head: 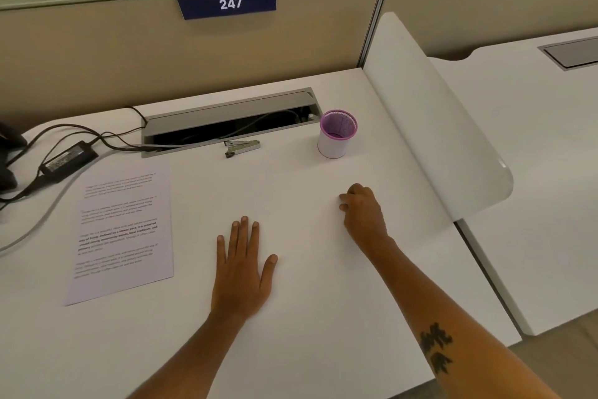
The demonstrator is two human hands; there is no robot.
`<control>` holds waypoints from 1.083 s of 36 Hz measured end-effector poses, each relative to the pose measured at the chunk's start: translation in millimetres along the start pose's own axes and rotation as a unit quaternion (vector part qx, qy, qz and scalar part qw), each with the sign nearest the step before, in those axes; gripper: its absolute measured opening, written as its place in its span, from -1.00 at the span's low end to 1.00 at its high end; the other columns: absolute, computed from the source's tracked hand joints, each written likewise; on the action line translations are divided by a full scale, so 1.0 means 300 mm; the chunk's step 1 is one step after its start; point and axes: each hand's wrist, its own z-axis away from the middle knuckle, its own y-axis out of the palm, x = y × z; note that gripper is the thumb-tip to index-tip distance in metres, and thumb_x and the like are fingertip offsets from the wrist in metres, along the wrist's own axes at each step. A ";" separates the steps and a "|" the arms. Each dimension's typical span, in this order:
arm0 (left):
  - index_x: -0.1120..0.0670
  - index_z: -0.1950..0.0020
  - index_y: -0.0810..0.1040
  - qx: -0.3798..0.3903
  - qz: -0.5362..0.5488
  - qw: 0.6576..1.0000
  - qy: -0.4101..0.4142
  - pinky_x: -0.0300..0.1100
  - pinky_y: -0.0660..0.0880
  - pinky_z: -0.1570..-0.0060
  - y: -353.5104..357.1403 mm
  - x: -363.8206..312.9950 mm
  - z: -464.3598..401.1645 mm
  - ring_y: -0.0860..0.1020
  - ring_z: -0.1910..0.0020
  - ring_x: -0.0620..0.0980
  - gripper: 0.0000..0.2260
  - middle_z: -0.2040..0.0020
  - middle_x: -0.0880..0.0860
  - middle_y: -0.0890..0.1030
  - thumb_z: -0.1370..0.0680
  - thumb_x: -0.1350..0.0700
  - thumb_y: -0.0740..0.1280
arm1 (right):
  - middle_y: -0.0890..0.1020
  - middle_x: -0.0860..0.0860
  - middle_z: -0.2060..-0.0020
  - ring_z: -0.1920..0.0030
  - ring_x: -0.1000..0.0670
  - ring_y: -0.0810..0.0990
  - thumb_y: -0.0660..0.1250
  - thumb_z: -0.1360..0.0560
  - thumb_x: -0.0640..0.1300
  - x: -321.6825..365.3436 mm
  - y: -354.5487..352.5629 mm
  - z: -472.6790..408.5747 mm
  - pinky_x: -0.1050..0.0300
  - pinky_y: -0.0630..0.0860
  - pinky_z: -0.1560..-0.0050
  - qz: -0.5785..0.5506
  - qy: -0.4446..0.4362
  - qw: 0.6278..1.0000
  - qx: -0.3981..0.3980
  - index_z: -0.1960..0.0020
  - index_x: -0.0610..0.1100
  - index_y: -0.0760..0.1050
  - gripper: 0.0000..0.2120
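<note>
Lying flat on the white bench [307, 301], the left hand [241, 272] had its fingers straight and spread, holding nothing; bare surface separated it from the right hand [364, 211], which rested clenched, nothing seen inside. A printed sheet [123, 233] lay just left of the left hand, untouched. A purple-rimmed cup [337, 135] stood beyond the right hand, a white divider [437, 114] edging the bench to its right.

Left forearm [187, 363] and right forearm [417, 295] are both showing bare, uncovered down to the wrists. Left hand [241, 272] is showing short, trimmed nails. Right forearm is carrying a dark tattoo [436, 348] on its upper side: two blotchy, ragged-edged shapes stacked along the arm, finer detail blurring out.
</note>
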 end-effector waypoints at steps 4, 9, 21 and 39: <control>0.06 -0.75 -0.06 0.001 0.002 1.000 -0.001 0.25 -0.04 -0.71 0.000 -0.001 -0.001 -0.15 -0.76 0.06 -0.33 -0.77 0.07 -0.11 -0.72 -0.24 -0.03 | 0.53 -0.09 0.19 0.23 -0.06 0.46 0.25 -0.54 -0.38 0.000 0.019 -0.010 0.25 0.26 0.33 0.002 0.041 0.999 0.015 0.17 -0.28 0.59 -0.82; 0.07 -0.75 -0.05 0.001 -0.002 1.000 -0.002 0.25 -0.03 -0.71 -0.001 -0.001 -0.001 -0.15 -0.76 0.06 -0.33 -0.77 0.08 -0.11 -0.72 -0.25 -0.05 | 0.42 -0.06 0.31 0.33 -0.08 0.39 0.12 -0.37 -0.44 0.007 0.030 -0.025 0.18 0.15 0.38 0.022 0.052 0.998 0.029 0.32 -0.20 0.37 -0.80; 0.06 -0.75 -0.09 0.005 -0.006 1.000 -0.003 0.25 -0.02 -0.70 0.001 0.000 -0.002 -0.17 -0.75 0.06 -0.33 -0.77 0.07 -0.13 -0.73 -0.24 -0.05 | 0.52 -0.17 0.29 0.27 -0.19 0.43 0.19 -0.21 -0.61 0.049 0.012 -0.004 0.03 0.39 0.37 0.055 -0.008 0.998 0.006 0.19 -0.33 0.53 -0.70; 0.05 -0.76 -0.08 0.006 0.001 1.000 -0.005 0.25 -0.01 -0.70 -0.003 -0.001 -0.003 -0.14 -0.76 0.07 -0.33 -0.77 0.08 -0.12 -0.72 -0.27 -0.12 | 0.68 -0.03 0.08 0.08 0.00 0.60 0.26 -0.38 -0.53 0.024 -0.019 -0.024 0.27 0.50 0.07 -0.186 0.158 0.969 -0.045 0.03 -0.22 0.65 -0.66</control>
